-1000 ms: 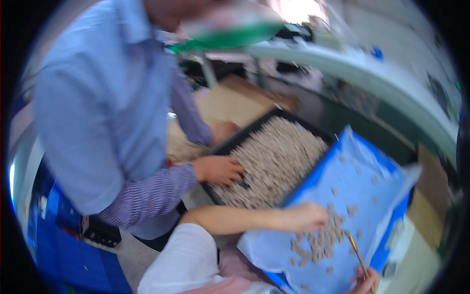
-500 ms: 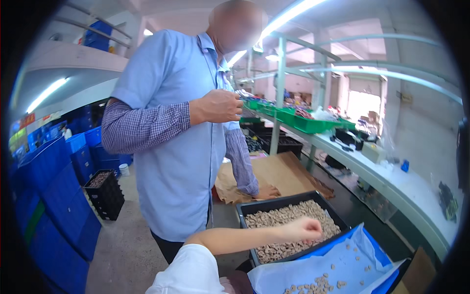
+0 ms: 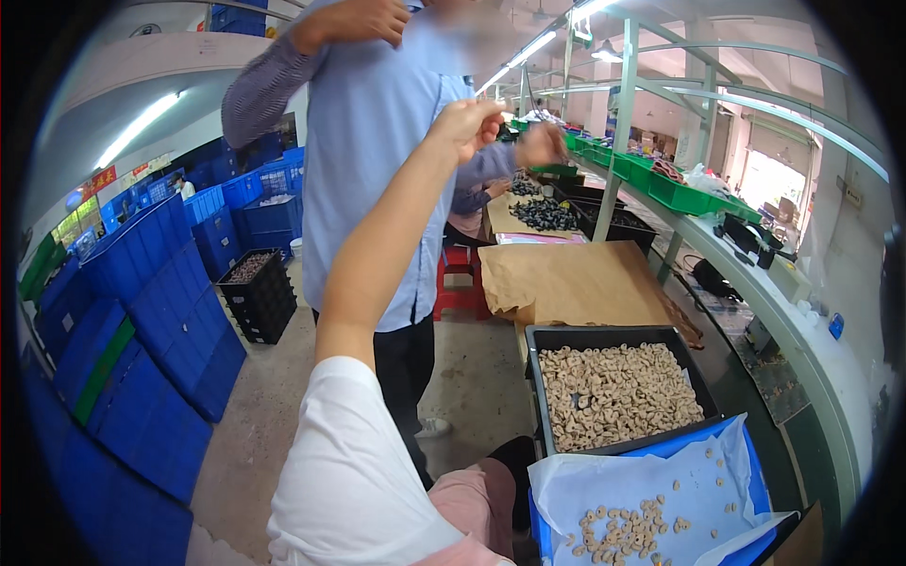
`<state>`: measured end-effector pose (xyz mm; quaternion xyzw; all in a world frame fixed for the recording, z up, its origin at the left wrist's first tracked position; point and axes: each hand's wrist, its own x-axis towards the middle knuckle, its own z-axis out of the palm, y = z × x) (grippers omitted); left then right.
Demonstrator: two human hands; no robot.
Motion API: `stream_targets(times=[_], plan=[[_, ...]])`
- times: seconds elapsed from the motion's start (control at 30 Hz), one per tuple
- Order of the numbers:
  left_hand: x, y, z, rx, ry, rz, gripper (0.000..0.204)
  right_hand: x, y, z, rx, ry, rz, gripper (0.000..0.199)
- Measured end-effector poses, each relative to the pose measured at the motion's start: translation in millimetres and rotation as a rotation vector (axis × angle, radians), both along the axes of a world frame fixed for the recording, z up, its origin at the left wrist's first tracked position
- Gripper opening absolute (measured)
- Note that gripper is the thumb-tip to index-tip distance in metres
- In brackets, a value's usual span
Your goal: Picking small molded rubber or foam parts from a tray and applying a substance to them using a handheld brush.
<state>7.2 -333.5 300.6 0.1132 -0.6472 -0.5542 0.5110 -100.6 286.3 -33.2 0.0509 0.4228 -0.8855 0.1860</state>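
L hand (image 3: 465, 130) now up from over black tray (image 3: 604, 332) to co-worker's shirt (image 3: 377, 141) front, fingers curled, can't tell if gripping; from here, tan pcs (image 3: 630, 531) sit below-right of it, prob. spread on lined blue tray (image 3: 755, 476) to stay apart.

head camera | is looking from the wearer's head | is facing forward and slightly down, past the raised left hand (image 3: 464, 127) toward a near co-worker (image 3: 363, 179) | is taking in the blue tray (image 3: 542, 528) close below
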Motion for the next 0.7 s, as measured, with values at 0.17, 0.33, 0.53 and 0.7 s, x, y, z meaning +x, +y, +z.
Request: stream_targets(times=[0.17,0.33,0.53,0.7], plan=[[-14.0,39.0,-70.8,0.173,-0.035,-0.22,0.01,0.1,10.0,-10.5,-0.02,-0.034,0.024,0.028],[-33.7,81.6,-143.4,0.303,-0.162,-0.461,0.008,7.3,-0.8,-11.5,-0.064,-0.013,-0.208,0.023],[-51.0,118.0,-197.3,0.421,-0.316,-0.642,0.01,3.5,-5.9,10.1,0.064,-0.098,-0.236,0.022],[-63.8,148.7,-239.4,0.464,-0.406,-0.761,0.013,8.8,6.7,-11.7,-0.147,-0.016,-0.312,0.021]])
